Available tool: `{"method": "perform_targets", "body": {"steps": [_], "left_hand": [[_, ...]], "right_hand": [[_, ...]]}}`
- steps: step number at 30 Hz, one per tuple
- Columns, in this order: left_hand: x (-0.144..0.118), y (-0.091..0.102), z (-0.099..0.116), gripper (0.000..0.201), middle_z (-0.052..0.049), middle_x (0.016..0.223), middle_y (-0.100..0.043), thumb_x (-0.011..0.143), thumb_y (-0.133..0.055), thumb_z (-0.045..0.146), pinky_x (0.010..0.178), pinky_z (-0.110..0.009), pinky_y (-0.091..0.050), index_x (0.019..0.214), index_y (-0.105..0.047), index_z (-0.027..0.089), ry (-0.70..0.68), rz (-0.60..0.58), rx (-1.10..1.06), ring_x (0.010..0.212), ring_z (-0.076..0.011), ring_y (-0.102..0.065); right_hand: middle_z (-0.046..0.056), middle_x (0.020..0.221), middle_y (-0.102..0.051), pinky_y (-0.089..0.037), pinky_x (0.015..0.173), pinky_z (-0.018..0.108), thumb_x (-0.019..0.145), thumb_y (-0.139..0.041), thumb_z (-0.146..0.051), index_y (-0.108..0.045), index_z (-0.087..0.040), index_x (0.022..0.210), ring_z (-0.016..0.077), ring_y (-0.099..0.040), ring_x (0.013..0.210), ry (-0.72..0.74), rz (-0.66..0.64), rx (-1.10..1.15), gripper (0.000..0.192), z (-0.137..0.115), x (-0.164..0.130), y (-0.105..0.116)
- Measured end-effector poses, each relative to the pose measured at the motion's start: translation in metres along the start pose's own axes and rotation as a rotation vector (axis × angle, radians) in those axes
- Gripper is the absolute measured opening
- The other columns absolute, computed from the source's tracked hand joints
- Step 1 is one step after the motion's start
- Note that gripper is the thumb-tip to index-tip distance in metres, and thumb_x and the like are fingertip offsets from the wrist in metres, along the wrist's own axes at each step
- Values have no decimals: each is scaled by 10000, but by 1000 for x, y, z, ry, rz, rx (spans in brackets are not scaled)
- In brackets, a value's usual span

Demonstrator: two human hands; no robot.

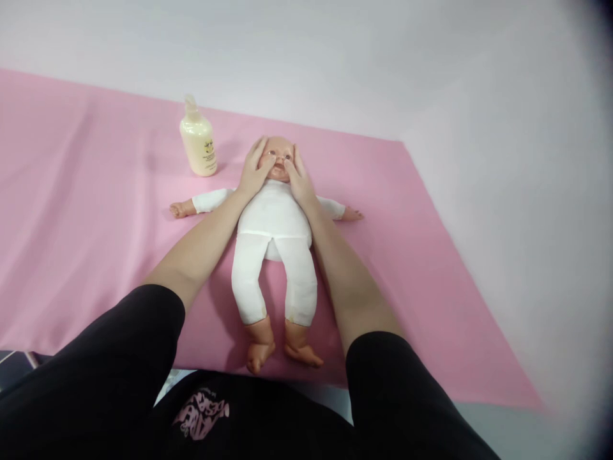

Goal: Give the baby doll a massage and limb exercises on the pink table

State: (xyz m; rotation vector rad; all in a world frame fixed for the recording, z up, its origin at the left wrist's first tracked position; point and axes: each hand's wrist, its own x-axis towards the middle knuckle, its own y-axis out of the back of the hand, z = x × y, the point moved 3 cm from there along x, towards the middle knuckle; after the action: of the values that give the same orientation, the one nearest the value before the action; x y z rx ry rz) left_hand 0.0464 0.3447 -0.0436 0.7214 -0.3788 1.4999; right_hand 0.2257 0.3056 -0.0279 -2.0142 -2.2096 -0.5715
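Left grip (252, 171) and right grip (301, 179), both unclenched, touch one doll's head (279, 145) near one bottle (199, 145).

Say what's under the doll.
Pink cloth: it shows around the doll and between its legs. The patch directly beneath the doll is covered, so I can't tell whether anything else is there.

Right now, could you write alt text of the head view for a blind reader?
A left hand and a right hand cup the head of a baby doll from both sides. It lies face up on a pink sheet; a pale yellow pump bottle stands on the left.
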Motion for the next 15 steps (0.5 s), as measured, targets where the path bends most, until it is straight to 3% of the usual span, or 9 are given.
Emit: {"method": "perform_targets", "body": {"steps": [3,6,10,15], "left_hand": [[0,0,-6,940,-150,1716,-490,899,-596,902,1412,-549,-212,1556,-588,229,16,-4,1,1658,-370,-364],[0,1,-6,923,-140,1716,-495,894,-609,897,1414,-536,-206,1547,-602,246,6,0,-6,1651,-366,-379],[1,0,7,830,-118,1667,-562,937,-545,893,1410,-546,-176,1478,-674,277,-63,-57,-18,1666,-345,-353],[-2,1,22,830,-135,1645,-584,946,-524,893,1405,-549,-192,1476,-688,275,-79,-53,-12,1651,-350,-383]], "right_hand": [[-3,1825,-304,-102,1428,422,1032,-558,-711,-238,-255,1772,242,-134,1747,-80,17,25,926,3,0,0],[-21,1829,-291,-87,1429,396,1038,-525,-718,-246,-262,1770,217,-131,1748,-46,4,-1,906,-4,-1,-1],[-90,1803,-345,-13,1432,383,1046,-444,-753,-377,-328,1726,184,-83,1754,56,-49,-67,805,-20,-6,-3],[-60,1795,-373,-8,1431,383,1037,-503,-742,-445,-324,1696,191,-57,1757,56,-26,-76,782,-28,-10,-2]]}}
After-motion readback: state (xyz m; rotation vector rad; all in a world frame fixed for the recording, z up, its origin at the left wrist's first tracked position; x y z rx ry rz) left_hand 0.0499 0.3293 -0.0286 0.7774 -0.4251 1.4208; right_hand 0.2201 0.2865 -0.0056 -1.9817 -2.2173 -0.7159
